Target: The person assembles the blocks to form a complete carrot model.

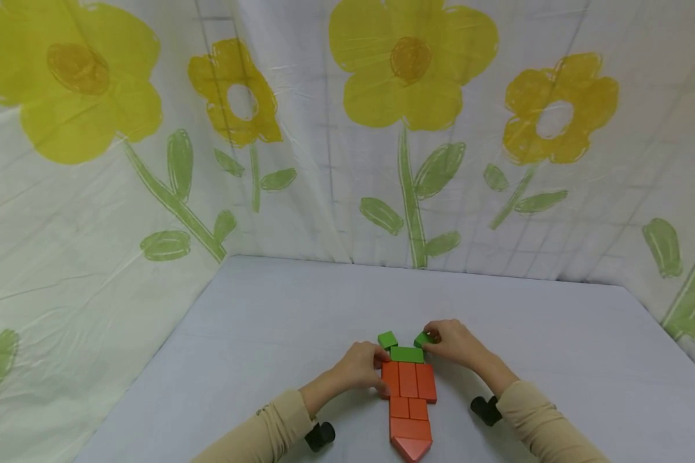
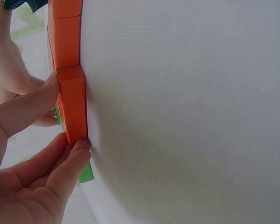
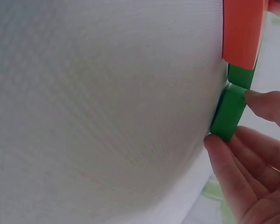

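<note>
Flat orange-red blocks form a carrot-like shape on the table, with a triangular block [image 1: 411, 448] at its near end. A green rectangular block [image 1: 407, 355] lies across the far end. My left hand [image 1: 356, 368] holds the leftmost long orange block [image 2: 73, 107] by its ends, thumb at one and fingertips at the other. Between thumb and fingers, my right hand [image 1: 456, 344] pinches a small green block [image 3: 228, 112], angled at the right corner of the green crosspiece. Another small green block [image 1: 387, 339] lies tilted at the left corner, beyond my left fingers.
The table [image 1: 278, 302] has a pale cover. Behind it hangs a white curtain [image 1: 301, 193] printed with yellow flowers. Dark wrist cameras sit below both wrists, the left camera [image 1: 320, 436] and the right camera [image 1: 486, 410] close above the table.
</note>
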The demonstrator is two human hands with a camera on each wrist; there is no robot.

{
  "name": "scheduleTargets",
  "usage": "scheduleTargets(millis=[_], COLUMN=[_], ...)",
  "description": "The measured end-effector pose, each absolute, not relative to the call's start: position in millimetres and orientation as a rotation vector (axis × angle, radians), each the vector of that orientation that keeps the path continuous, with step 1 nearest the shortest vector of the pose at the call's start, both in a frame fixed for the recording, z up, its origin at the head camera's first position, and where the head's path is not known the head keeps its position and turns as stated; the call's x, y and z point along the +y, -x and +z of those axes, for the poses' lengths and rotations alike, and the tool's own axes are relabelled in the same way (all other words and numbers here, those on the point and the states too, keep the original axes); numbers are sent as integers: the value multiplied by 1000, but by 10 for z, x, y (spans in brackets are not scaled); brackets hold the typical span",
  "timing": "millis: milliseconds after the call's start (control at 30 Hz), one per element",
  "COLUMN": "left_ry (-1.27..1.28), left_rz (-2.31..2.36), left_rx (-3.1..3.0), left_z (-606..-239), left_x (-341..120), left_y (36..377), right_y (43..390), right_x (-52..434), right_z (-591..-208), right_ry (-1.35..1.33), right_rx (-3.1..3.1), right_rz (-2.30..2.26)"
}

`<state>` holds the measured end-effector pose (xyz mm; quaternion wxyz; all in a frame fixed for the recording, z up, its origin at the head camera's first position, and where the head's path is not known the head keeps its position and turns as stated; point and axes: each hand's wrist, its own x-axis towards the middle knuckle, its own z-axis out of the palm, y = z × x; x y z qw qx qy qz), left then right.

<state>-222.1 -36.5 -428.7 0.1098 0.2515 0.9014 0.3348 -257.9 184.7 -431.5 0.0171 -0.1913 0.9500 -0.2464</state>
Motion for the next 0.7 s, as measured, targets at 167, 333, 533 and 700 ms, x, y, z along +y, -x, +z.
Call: scheduleTargets(millis=[167,333,533,700], left_ry=[-739,-739,-721,-715], left_rz=[989,983,981,974], left_rx=[2645,2647,2641,2632], left_z=[-4281,-4282,-4290,-4283], left_x=[-360,-352,-358,-369], left_y=[2217,2225,2222,2198], right_y=[2575,2560,2548,2521], right_x=[1870,1882,1896,1931], right_z=[-4320,-4323,-4323,-4311], right_ry=[659,691,793,799], right_rx=[2946,2914,2887,2877], right_rz=[-743,-760,-752,-752])
